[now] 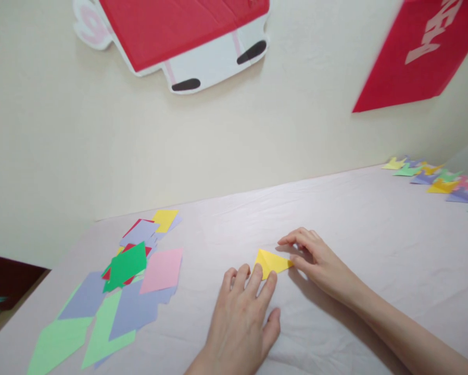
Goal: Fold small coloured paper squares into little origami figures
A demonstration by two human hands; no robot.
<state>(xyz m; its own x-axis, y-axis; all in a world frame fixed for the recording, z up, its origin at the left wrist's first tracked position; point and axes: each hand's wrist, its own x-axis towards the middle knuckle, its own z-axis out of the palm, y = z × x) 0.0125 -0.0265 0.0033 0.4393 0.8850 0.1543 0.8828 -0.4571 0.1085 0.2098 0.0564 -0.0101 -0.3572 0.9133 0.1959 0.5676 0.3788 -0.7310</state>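
A small folded piece of yellow paper (272, 262), roughly triangular with a crease near its left end, lies on the cloth-covered surface (226, 224). Across its lower left edge rest the fingertips of my left hand (245, 307), which lies palm down with fingers spread. My right hand (312, 258) is at the paper's right-hand point. Its thumb touches that tip, while the index finger reaches out above, apart from the thumb. Part of the paper's lower edge is hidden under my left fingers.
Loose coloured sheets lie in an overlapping pile to the left, with a green sheet (126, 265), a pink sheet (162, 271) and light green sheets (60, 341). At the far right stand several folded paper crowns (444, 185). The wall (218, 140) with red decorations borders the back.
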